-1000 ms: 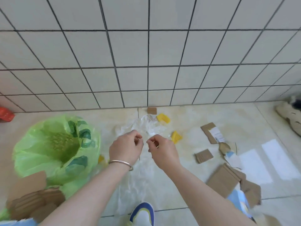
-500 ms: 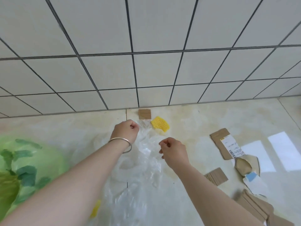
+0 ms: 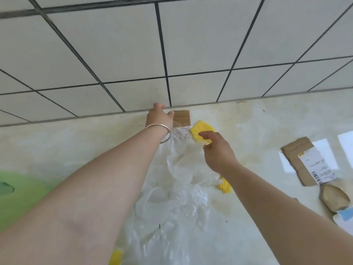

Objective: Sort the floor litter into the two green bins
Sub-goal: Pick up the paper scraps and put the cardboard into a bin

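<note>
A small brown cardboard square (image 3: 182, 118) lies on the floor against the tiled wall. My left hand (image 3: 159, 116), with a bangle on its wrist, reaches it, and the thumb touches the square's left edge. Just to the right lies a yellow ribbed foam piece (image 3: 202, 127). My right hand (image 3: 216, 150) hovers over its near corner with loosely curled fingers, the index finger resting on it. A crumpled clear plastic bag (image 3: 177, 188) spreads on the floor between my forearms. One green bin (image 3: 21, 188) shows as a blur at the left edge.
A second yellow foam piece (image 3: 225, 186) peeks out under my right forearm, and a third (image 3: 116, 257) lies at the bottom. Right of it are a labelled cardboard strip (image 3: 298, 159), a torn brown paper scrap (image 3: 333, 199) and a blue-white scrap (image 3: 345, 217).
Both hands have moved forward toward the wall. The left went from the plastic bag to the cardboard square, the right to the yellow foam piece. The view has closed in and the bin slid left.
</note>
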The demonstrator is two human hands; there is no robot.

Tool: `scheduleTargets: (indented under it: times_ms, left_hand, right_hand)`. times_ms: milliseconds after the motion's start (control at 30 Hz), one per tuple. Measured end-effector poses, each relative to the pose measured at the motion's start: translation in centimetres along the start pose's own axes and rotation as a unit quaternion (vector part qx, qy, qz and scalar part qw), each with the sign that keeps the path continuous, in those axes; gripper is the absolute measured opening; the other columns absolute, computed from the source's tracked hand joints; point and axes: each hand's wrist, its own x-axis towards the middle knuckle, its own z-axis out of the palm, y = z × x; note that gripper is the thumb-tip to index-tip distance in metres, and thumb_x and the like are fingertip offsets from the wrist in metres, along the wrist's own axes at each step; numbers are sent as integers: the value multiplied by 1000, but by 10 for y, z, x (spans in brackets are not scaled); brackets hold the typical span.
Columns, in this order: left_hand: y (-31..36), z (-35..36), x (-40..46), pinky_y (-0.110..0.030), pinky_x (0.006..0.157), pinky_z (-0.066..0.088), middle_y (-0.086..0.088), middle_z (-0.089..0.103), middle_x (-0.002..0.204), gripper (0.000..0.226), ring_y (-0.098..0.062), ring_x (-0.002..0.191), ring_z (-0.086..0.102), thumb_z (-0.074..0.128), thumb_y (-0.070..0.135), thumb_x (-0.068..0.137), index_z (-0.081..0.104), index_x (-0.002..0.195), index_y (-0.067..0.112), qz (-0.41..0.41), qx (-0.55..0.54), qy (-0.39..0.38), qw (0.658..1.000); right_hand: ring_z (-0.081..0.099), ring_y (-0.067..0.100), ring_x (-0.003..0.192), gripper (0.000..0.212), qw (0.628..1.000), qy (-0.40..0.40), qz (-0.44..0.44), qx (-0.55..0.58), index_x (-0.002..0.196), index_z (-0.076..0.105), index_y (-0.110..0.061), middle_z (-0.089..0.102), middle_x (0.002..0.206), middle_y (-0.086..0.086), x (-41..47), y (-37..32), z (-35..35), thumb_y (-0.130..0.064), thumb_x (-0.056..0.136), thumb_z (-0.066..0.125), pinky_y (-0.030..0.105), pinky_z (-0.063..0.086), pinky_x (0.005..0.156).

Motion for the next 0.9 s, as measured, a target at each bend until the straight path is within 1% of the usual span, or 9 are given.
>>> scheduleTargets:
  times_ms: [100,267,400,500,567,633,700,767,900]
  left_hand:
    - [-1,11,9,-32,100,38,-11,52,133,46,-27,126,47,54,28,90,42,131,11,-2,6,-1,1000]
    - [-5,17,12,-33,101,39,-12,52,134,50,-29,125,49,59,28,88,43,132,9,-24,38,-29,999]
    - [-11,13,8,-32,91,46,-11,67,109,32,-30,104,62,60,29,87,65,111,9,-33,34,-130,990]
    - [-15,11,-2,-27,75,42,-10,61,88,24,-24,82,55,60,22,85,68,101,6,-31,-1,-153,988]
    - [-17,10,-8,-26,66,39,-6,56,74,15,-24,77,49,59,23,85,65,77,12,-17,4,-129,991]
    - [-16,6,-17,-28,58,34,-2,46,61,35,-25,73,44,57,25,87,42,57,15,2,6,-63,998]
    - [-12,-1,-26,-31,64,35,-4,44,66,41,-25,74,42,54,25,89,31,56,15,28,-24,35,999]
    - [-4,-10,-39,-29,67,34,-7,48,77,34,-24,75,43,53,26,91,37,63,15,54,-84,99,990]
    - [11,-5,-81,-27,71,37,-6,57,77,21,-26,80,53,57,27,89,54,80,8,99,-97,47,989]
  right_hand:
    - [44,20,126,51,999,-14,-31,-15,137,43,-25,37,143,-6,12,-3,10,-2,92,40,29,41,94]
    - [36,19,134,58,997,-79,4,4,144,32,-25,31,148,-4,24,-5,26,-4,91,40,38,41,105]
    - [33,18,137,59,995,-98,5,10,146,30,-22,30,149,-4,20,-2,33,-4,90,40,39,37,109]
    - [33,19,137,57,995,-101,-1,10,144,34,-21,31,149,-3,13,1,37,-3,90,40,35,33,111]
    - [35,19,136,54,995,-103,-5,12,142,37,-21,34,148,-3,5,2,40,-4,91,41,33,34,110]
    - [38,19,134,52,996,-94,-14,1,141,40,-22,37,146,-3,-7,2,41,-5,92,41,30,37,107]
    - [43,20,129,48,997,-61,-34,-10,138,44,-22,42,141,-2,-20,1,39,-6,92,43,30,39,101]
    - [46,21,124,45,999,-17,-47,0,133,48,-21,46,135,-1,-37,-1,36,-7,91,44,33,43,98]
    - [54,18,112,38,997,48,-34,53,122,55,-20,54,122,-2,-77,3,20,-7,89,44,33,47,89]
